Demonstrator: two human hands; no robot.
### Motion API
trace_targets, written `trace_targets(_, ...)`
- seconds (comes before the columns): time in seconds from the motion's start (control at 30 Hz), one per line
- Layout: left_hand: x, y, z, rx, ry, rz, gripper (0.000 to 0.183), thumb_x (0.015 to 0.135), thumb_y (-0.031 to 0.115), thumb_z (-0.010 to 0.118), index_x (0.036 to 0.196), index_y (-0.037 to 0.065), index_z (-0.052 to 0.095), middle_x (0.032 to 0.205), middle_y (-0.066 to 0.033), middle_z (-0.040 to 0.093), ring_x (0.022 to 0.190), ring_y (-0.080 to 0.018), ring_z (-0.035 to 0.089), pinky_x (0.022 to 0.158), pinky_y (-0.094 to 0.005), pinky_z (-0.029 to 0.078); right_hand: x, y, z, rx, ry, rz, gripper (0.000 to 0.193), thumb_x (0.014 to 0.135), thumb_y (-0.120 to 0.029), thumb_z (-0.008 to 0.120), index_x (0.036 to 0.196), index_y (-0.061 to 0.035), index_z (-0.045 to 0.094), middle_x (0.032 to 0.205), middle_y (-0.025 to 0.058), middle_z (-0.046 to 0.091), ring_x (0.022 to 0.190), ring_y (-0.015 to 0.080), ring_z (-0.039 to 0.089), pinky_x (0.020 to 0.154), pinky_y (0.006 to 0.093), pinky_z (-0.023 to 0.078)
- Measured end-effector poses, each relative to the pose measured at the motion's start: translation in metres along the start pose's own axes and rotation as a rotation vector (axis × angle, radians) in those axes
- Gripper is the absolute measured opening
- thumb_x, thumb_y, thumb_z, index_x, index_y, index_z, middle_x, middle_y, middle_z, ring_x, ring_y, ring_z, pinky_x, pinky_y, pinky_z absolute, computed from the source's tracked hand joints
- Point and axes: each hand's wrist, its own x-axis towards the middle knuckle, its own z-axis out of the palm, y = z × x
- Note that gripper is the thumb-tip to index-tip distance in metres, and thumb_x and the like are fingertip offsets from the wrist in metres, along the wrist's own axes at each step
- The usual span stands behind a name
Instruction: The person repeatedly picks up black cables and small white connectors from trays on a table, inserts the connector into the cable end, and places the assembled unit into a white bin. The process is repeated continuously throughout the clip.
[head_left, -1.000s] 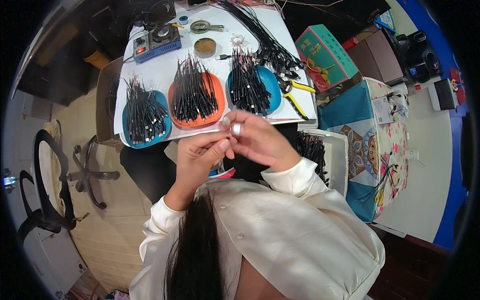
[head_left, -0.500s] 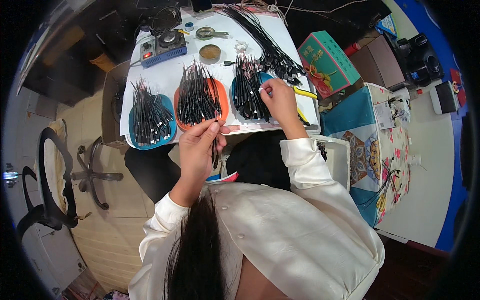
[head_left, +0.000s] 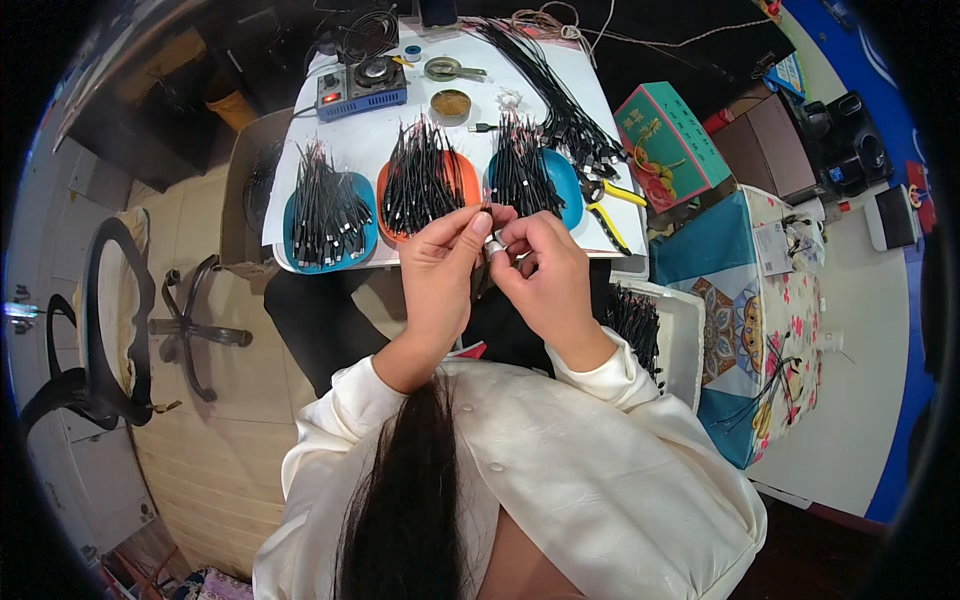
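Upright at the front edge of the table, a thin black cable (head_left: 486,208) is pinched between the thumb and fingers of my left hand (head_left: 437,268). My right hand (head_left: 548,280) is closed right beside it, fingertips at the cable's upper end. A small pale, shiny patch shows at its fingertips, too small to name. Just beyond my hands stand an orange tray (head_left: 470,180) and a blue tray (head_left: 567,190), both heaped with short black cables. Another blue tray (head_left: 367,241) of cables is at the left.
Yellow-handled pliers (head_left: 608,212) lie at the table's right edge. At the back are a blue heated unit (head_left: 362,92), a round tin (head_left: 450,104) and a bundle of long black cables (head_left: 545,85). A green box (head_left: 672,145) and a white bin of cables (head_left: 684,335) are on the right.
My right hand has come from above the right blue tray to meet my left hand at the cable. The left hand is now slightly farther right and higher, as the whole view has shifted too.
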Motion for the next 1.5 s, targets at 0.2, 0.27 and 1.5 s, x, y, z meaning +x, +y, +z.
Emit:
trace_targets(0.2,-0.007,0.006,-0.006,0.099,-0.007,0.055,0.018,0.094,0.007,0.055,0.106,-0.004,0.064,0.094,-0.0110,0.069,0.079,-0.0114,0.065,0.071,-0.0229,0.051,0.013,0.002,-0.022,0.127,-0.118,-0.015,0.013,0.078,-0.002,0.068,0.089,-0.0019,0.061,0.086,0.0042,0.062,0.070,0.0101,0.059,0.060,0.0221,0.046)
trace_targets(0.27,-0.008,0.008,-0.010,0.095,-0.053,0.017,0.018,0.094,0.007,0.055,0.106,-0.004,0.064,0.091,-0.0102,0.069,0.074,-0.0097,0.063,0.065,-0.0210,0.048,0.023,0.008,-0.027,0.269,-0.147,0.118,0.015,0.083,0.001,0.066,0.097,0.0002,0.061,0.089,0.0028,0.062,0.076,0.0080,0.059,0.068,0.0213,0.048)
trace_targets(1.5,0.004,0.010,-0.033,0.316,-0.335,-0.233,0.018,0.093,0.007,0.056,0.102,-0.006,0.065,0.079,-0.0045,0.064,0.064,-0.0045,0.048,0.057,-0.0187,0.038,0.035,0.062,-0.009,1.375,-0.626,0.700,0.017,0.088,-0.011,0.064,0.100,-0.0002,0.060,0.088,0.0060,0.065,0.076,0.0120,0.062,0.067,0.0224,0.049)
